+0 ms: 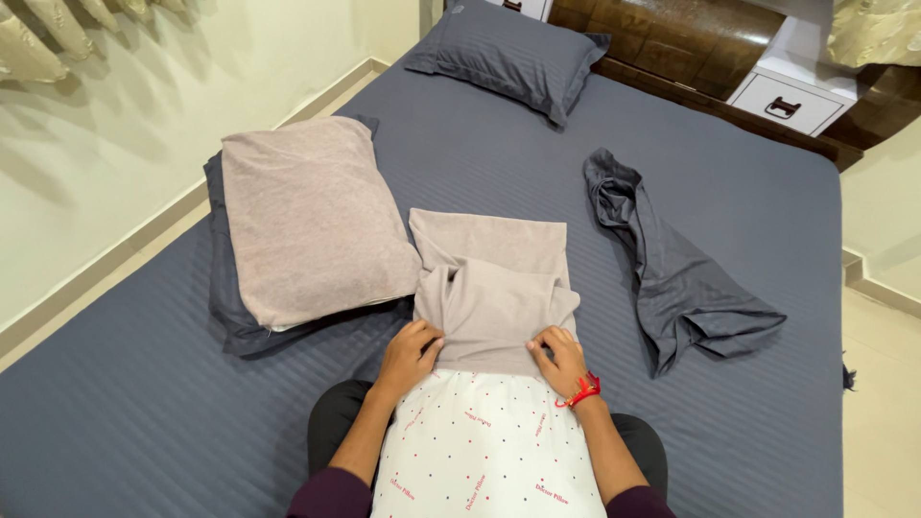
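A white pillow [484, 446] with small red and blue dots lies on my lap at the bottom centre. A taupe pillowcase [489, 278] is bunched over its far end and trails flat onto the bed. My left hand [411, 350] grips the case's open edge on the left. My right hand [559, 360], with a red band at the wrist, grips the same edge on the right. Both hands rest on the pillow's top corners.
A taupe-covered pillow [307, 216] lies on a dark grey one [223, 288] to the left. A crumpled dark grey pillowcase [676, 278] lies to the right. A grey pillow [508, 53] sits at the headboard. The grey striped sheet [115, 412] covers the bed; a white nightstand [791, 91] stands far right.
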